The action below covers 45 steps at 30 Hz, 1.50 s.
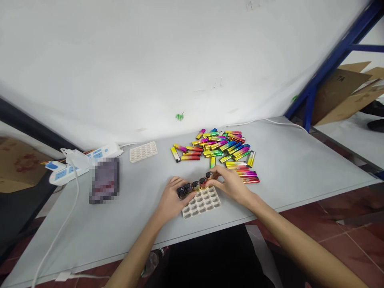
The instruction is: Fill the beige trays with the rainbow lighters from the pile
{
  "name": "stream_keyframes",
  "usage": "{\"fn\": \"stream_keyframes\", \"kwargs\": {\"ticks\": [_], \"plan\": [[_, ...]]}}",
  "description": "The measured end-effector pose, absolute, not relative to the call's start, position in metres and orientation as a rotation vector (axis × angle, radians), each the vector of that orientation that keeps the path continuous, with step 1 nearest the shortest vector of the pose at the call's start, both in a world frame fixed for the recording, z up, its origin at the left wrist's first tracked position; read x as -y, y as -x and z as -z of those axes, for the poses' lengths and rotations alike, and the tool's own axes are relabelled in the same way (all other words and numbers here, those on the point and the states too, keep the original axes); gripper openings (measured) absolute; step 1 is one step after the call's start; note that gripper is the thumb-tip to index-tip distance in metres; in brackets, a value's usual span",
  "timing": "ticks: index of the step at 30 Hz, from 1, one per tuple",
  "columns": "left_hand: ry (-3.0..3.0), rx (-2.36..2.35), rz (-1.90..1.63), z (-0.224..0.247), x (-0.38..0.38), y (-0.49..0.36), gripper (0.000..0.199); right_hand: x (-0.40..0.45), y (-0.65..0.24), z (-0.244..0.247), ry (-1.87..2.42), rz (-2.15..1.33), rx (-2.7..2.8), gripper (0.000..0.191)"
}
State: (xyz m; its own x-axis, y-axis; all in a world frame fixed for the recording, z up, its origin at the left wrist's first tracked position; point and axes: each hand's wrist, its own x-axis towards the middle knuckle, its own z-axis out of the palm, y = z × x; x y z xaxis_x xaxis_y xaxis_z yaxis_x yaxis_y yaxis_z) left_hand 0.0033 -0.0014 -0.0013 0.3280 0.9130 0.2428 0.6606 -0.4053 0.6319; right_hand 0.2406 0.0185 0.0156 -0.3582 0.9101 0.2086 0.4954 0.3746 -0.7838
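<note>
A white tray [201, 203] with rows of oval holes lies near the table's front edge. Along its back row stand several lighters [196, 185] side by side, their black tops facing up. My left hand [172, 202] is closed around the left end of this row, thumb in front and fingers behind. With thumb and fingers, my right hand [230, 182] pinches the rightmost lighter [209, 175] at the row's right end. The lower parts of these lighters are mostly hidden. Just behind my right hand lies a yellow-green lighter [213, 162].
A pile of shiny multicoloured lighters [223, 146] spreads behind my hands. Another white holed tray [143, 152] lies at the back left. Farther left are a power strip [99, 154] with cables and a blurred dark object [105, 181]. A blue metal frame [310, 104] stands at the right.
</note>
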Motion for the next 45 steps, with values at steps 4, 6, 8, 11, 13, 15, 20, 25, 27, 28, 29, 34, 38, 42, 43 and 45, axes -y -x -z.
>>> {"fn": "stream_keyframes", "kwargs": {"ticks": [4,6,8,11,13,15,20,25,27,28,29,34,38,42,43,45], "plan": [[-2.164,-1.4,-0.81,0.0,0.002,-0.003,0.017,-0.021,-0.24,-0.009,1.23,-0.809,2.069,0.021],[-2.157,-1.402,-0.809,0.0,0.002,-0.003,0.016,-0.02,-0.241,-0.008,1.262,-0.755,2.108,0.022],[-2.151,-1.406,-0.806,0.001,0.002,-0.003,0.016,-0.017,-0.245,-0.009,1.302,-0.667,2.155,0.025],[-2.138,-1.418,-0.798,0.002,0.001,-0.002,0.018,-0.007,-0.257,-0.011,1.307,-0.54,2.193,0.032],[-2.128,-1.421,-0.785,0.002,0.001,-0.001,0.022,0.001,-0.271,-0.011,1.299,-0.43,2.168,0.025],[-2.104,-1.428,-0.733,0.0,0.002,0.001,0.031,0.01,-0.29,-0.008,1.327,-0.271,2.111,0.018],[-2.071,-1.512,-0.543,-0.007,0.011,0.019,0.063,0.027,-0.341,0.009,1.54,0.061,2.022,0.017],[-2.221,-1.557,-0.464,-0.004,0.036,0.048,0.07,0.036,-0.364,0.018,1.694,0.033,2.084,0.023],[-2.283,-1.59,-0.411,0.001,0.046,0.053,0.072,0.036,-0.365,0.017,1.726,-0.001,2.113,0.025],[-2.31,-1.591,-0.389,0.004,0.05,0.054,0.071,0.035,-0.365,0.016,1.733,-0.008,2.13,0.025],[-2.334,-1.592,-0.376,0.006,0.052,0.053,0.07,0.035,-0.365,0.015,1.735,-0.009,2.145,0.025],[-2.383,-1.613,-0.407,0.008,0.049,0.043,0.061,0.031,-0.369,0.014,1.7,-0.029,2.148,0.022],[-2.35,-1.555,-0.375,-0.001,0.043,0.039,0.058,0.028,-0.361,0.01,1.563,-0.277,1.997,0.02],[-2.336,-1.549,-0.387,-0.001,0.042,0.036,0.058,0.014,-0.331,0.001,1.312,-0.769,1.588,0.021],[-2.341,-1.562,-0.403,0.001,0.043,0.036,0.06,0.009,-0.321,-0.001,1.253,-0.882,1.464,0.022],[-2.355,-1.597,-0.44,0.007,0.044,0.036,0.06,-0.005,-0.3,-0.005,1.143,-1.058,1.28,0.025]]}}
